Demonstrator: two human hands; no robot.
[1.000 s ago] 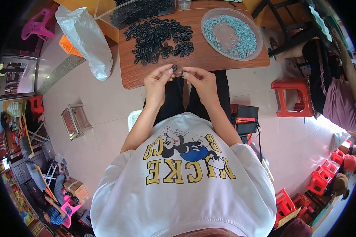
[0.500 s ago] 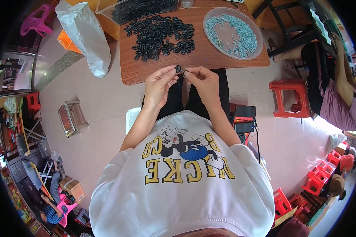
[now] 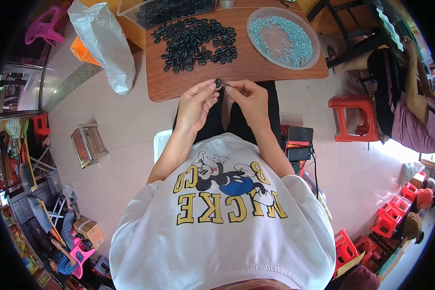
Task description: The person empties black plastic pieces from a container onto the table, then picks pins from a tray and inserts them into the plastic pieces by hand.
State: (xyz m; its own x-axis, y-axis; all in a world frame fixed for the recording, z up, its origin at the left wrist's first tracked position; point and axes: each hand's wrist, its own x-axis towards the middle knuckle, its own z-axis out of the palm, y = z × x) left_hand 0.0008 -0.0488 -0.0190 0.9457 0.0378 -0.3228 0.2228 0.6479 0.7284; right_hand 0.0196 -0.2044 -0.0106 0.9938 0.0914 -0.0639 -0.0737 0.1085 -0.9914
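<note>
Just off the near edge of the wooden table (image 3: 256, 70), my two hands meet over my lap. My left hand (image 3: 194, 105) pinches a small black oval piece (image 3: 218, 83) between thumb and fingertips. From the right, my right hand (image 3: 251, 100) comes up close to it with thumb and forefinger pressed together on something thin and small, too tiny to name. Beyond my left hand, a heap of similar black oval pieces (image 3: 191, 43) is spread on the table. Farther right stands a round clear tub (image 3: 316, 48) holding many small pale blue pieces (image 3: 298, 46).
A clear bin (image 3: 130, 14) of more black pieces stands at the table's far left. Left of the table is a white sack (image 3: 106, 46). A red stool (image 3: 355, 118) and a seated person (image 3: 411, 106) are at the right. Beside my lap is a black device (image 3: 299, 142).
The black oval piece has tilted slightly in my left fingertips. Both hands stay nearly in place.
</note>
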